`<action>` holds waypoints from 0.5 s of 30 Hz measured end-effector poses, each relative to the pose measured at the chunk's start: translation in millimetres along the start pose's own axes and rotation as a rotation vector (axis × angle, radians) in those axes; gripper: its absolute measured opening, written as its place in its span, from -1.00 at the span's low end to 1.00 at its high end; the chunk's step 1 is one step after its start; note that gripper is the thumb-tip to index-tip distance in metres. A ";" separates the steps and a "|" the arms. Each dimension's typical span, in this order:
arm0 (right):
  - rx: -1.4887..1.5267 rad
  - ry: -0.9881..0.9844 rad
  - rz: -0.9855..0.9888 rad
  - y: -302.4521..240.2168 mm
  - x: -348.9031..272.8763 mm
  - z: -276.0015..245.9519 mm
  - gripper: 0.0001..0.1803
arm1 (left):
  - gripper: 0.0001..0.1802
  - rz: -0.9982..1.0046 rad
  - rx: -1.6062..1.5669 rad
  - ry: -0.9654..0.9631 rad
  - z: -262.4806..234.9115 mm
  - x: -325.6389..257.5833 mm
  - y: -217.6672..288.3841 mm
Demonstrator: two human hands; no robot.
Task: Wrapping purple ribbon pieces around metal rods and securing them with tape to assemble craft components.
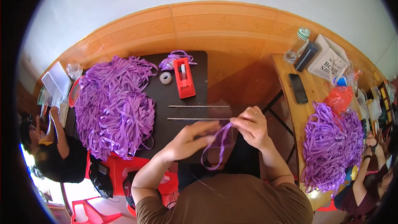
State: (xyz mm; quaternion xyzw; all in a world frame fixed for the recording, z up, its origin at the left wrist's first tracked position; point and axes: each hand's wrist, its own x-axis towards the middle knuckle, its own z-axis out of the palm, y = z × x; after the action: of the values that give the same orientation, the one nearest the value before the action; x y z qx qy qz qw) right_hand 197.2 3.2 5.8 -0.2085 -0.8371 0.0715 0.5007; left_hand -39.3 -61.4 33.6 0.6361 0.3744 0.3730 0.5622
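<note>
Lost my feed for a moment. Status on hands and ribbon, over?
Both hands pinch purple ribbon strip: left hand, right hand. Loop hangs below. Clear ruler just ahead on black table; nothing blocking.

I wear a brown short-sleeved shirt; my forearms and both hands are bare, without gloves.

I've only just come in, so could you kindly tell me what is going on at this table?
A person seated at a black table holds a purple ribbon strip between both hands, the left hand and right hand pinching it near a clear ruler. A big ribbon pile lies to the left, with a red tape dispenser and a tape roll behind. Others sit at either side.
</note>
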 end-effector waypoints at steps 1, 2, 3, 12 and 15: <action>0.003 -0.024 -0.032 -5.0 4.3 -0.9 -0.71 | -0.57 0.035 -0.039 0.001 5.0 9.3 2.3; 0.004 -0.048 -0.063 -8.7 7.4 -1.0 -0.69 | -0.57 -0.028 -0.140 -0.009 11.2 15.4 2.6; 0.007 -0.049 -0.065 -10.7 8.5 -0.1 -0.69 | -0.58 -0.089 -0.240 -0.025 16.9 21.0 0.3; 0.208 -0.083 0.110 -2.1 -1.5 -11.9 -0.72 | -0.79 -0.234 -0.332 -0.132 11.7 19.4 -15.7; 0.181 -0.115 0.054 -5.2 0.9 -7.2 -0.74 | -0.70 -0.238 -0.426 -0.186 19.3 23.1 -16.5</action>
State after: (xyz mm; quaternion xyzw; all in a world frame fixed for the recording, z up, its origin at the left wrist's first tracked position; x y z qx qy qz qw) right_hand 201.6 -1.8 11.7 -0.1805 -0.8486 0.1722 0.4665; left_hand -12.8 -47.7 16.6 0.4864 0.3061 0.3146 0.7554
